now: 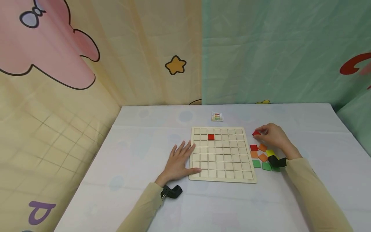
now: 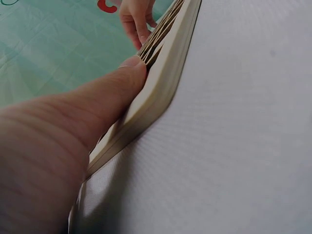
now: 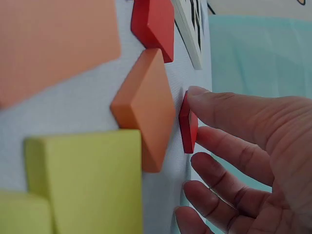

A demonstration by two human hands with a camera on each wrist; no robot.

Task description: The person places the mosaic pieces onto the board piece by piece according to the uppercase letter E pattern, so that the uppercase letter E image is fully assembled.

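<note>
ok so I counted: 3 red tiles, 3 orange tiles and 3 green tiles. Yellow tiles I'd put at 2 minimum, the right wrist's camera blocks part of that bunch so can't swear to it. Makes 11 or more tiles altogether. Just 1 gridded wooden board and 1 small printed card. Hands: 2, so 1 left hand plus 1 right hand. Also 2 tan sleeves, 2 black wrist cameras, and 1 full cartoon star lol

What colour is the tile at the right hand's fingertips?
Red; the tile shows best in the right wrist view.
</note>
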